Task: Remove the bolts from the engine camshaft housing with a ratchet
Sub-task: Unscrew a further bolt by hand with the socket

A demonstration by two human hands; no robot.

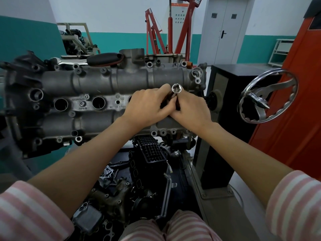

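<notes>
The grey camshaft housing [107, 80] lies across the engine stand, with bolt bosses along its edges and round plug holes down its middle. Both hands meet above its right end. My left hand [147, 105] and my right hand [191, 110] are curled together around a dark tool handle, the ratchet [176, 104]. A shiny socket [176, 88] sticks up between the fingertips, its open end facing the camera. Most of the ratchet is hidden inside the hands. A bolt [82, 103] sits in the middle strip of the housing.
A chrome handwheel [267, 96] on the black stand column [224, 87] is at the right. A red cabinet [298, 101] stands beyond it. Loose engine parts [149, 162] lie in the tray below. A red engine crane [166, 32] stands behind.
</notes>
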